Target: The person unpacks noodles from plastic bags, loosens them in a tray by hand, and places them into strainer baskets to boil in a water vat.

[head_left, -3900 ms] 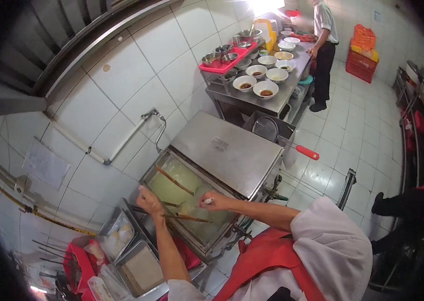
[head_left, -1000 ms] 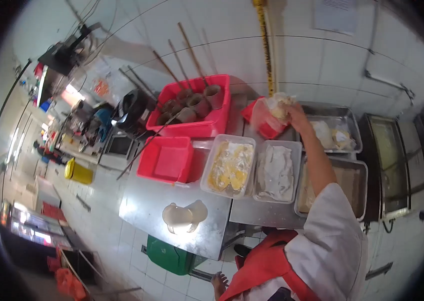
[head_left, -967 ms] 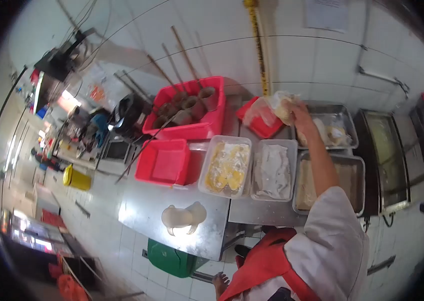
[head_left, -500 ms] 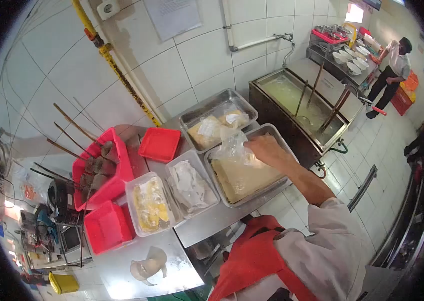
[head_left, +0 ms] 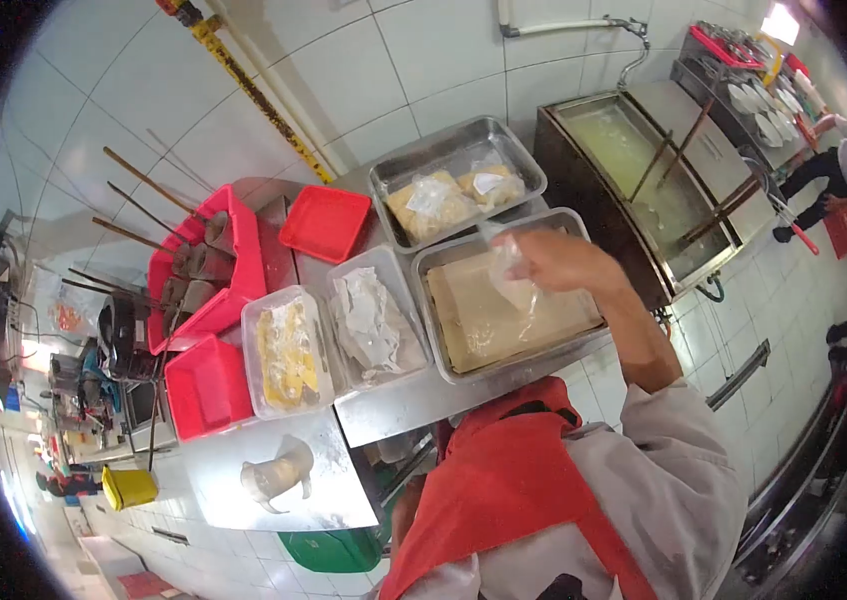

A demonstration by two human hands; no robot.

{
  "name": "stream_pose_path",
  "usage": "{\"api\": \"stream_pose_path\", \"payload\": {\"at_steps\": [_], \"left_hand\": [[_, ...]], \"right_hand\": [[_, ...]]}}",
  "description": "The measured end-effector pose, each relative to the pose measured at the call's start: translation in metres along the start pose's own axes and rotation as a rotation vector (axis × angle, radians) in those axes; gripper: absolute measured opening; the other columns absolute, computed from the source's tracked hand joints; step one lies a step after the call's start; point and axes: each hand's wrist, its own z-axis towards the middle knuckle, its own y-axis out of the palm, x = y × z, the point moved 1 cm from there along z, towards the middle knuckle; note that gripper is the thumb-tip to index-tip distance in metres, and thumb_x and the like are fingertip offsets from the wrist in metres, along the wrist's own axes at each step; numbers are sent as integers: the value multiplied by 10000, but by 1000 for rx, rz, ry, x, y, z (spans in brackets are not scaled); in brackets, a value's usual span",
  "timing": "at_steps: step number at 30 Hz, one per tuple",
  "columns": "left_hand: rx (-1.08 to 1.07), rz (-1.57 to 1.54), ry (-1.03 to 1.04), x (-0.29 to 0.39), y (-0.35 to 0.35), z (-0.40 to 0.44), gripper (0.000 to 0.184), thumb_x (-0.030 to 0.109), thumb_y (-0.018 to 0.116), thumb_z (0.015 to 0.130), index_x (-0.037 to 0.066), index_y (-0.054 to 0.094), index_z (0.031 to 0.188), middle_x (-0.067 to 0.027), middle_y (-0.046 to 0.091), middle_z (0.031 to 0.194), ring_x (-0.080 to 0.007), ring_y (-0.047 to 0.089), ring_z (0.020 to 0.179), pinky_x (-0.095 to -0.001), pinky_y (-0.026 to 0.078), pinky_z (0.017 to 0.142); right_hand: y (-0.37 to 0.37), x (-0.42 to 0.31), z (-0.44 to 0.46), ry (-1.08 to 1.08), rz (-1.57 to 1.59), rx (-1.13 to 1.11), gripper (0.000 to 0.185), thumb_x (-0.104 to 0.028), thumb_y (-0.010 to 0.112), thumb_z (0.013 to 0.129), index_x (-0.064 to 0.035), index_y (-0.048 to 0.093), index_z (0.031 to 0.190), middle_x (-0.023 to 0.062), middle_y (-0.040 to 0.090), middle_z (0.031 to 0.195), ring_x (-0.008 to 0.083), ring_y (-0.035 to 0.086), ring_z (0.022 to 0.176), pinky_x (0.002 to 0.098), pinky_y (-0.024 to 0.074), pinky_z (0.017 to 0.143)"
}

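My right hand (head_left: 555, 262) is closed on a crumpled clear plastic bag (head_left: 515, 290), which hangs from the fingers. Below it is a metal tray (head_left: 440, 372) with a tan, flat layer (head_left: 488, 330) covering its bottom. Behind that, a second metal tray (head_left: 383, 190) holds clear bags of yellowish food (head_left: 433, 207). My left hand does not show; a little of the left arm may be visible beside the red apron (head_left: 503, 490).
Left of the trays stand a plastic tub with white cloth or paper (head_left: 371, 318), a tub of yellow pieces (head_left: 288, 350), red trays (head_left: 325, 222) and a pink bin (head_left: 243, 270) of long-handled tools. A vat of liquid (head_left: 613, 150) stands right. Another person (head_left: 833, 180) is far right.
My right hand has lifted a little and shifted right with the plastic bag, uncovering more of the tan layer. The whole view has tilted and shifted too.
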Motion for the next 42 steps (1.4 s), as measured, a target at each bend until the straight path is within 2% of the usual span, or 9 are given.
{"api": "stream_pose_path", "payload": {"at_steps": [6, 10, 16, 20, 22, 26, 31, 33, 42], "left_hand": [[-91, 724, 527, 195, 25, -38, 306, 201, 681, 780, 42, 598, 1028, -115, 648, 779, -252, 630, 705, -361, 501, 639], [-215, 325, 563, 312, 55, -41, 444, 159, 679, 779, 84, 536, 1193, -88, 614, 890, -155, 569, 787, -289, 509, 598], [-235, 9, 1222, 419, 148, -28, 522, 71, 691, 735, 25, 500, 1219, -77, 599, 925, -157, 578, 766, -269, 523, 575], [-120, 132, 1368, 421, 114, 6, 328, 141, 601, 836, 32, 565, 1143, -86, 606, 967, -147, 593, 803, -258, 509, 570], [0, -300, 925, 416, 81, -6, 232, 183, 517, 901, 51, 606, 1070, -72, 609, 997, -137, 593, 799, -253, 487, 576], [268, -322, 928, 382, 16, -12, 256, 235, 528, 910, 69, 595, 1093, -54, 600, 1011, -142, 581, 862, -264, 478, 628], [620, -129, 929, 312, -45, -28, 335, 240, 533, 903, 67, 523, 1190, -48, 564, 1086, -151, 539, 979, -271, 475, 732], [472, -886, 654, 285, -59, -49, 382, 214, 525, 901, 49, 467, 1241, -63, 523, 1167, -171, 512, 1039, -299, 464, 816], [875, -1176, 712, 196, -120, -163, 347, 284, 458, 937, 65, 468, 1205, -59, 507, 1135, -203, 496, 1044, -391, 437, 868]], "right_hand": [[-32, -12, -4, -23, 460, -31, 369, -207, 585, 873, -34, 504, 1188, 90, 598, 868, 187, 553, 622, 337, 450, 566], [-44, -36, -1, -66, 752, -148, 352, -181, 528, 914, -109, 492, 1257, -81, 417, 625, 0, 341, 477, 166, 266, 398], [-43, -80, 5, -289, 1094, -64, 360, -202, 481, 942, -109, 463, 1290, -51, 459, 576, 26, 403, 437, 177, 311, 389], [-35, -45, 8, -171, 998, 159, 327, -223, 466, 951, -86, 497, 1246, 7, 542, 616, 46, 494, 480, 189, 398, 426], [2, 0, 22, -78, 747, 222, 286, -213, 526, 909, -86, 551, 1164, 37, 578, 665, 91, 555, 560, 235, 458, 517], [110, 48, 41, -125, -17, 146, 400, -260, 620, 822, -100, 536, 1179, 125, 625, 946, 242, 611, 897, 414, 485, 785], [143, 37, 54, 441, -411, 15, 491, -259, 634, 787, -88, 500, 1227, 171, 359, 1378, 378, 425, 1194, 586, 366, 940], [123, 34, 50, 614, -404, 47, 457, -265, 572, 837, -93, 489, 1252, 167, 382, 1373, 361, 418, 1211, 567, 326, 985], [110, 157, 28, 138, -343, 434, 295, -179, 562, 836, -26, 579, 1087, 162, 630, 968, 318, 603, 880, 397, 471, 777]]}}
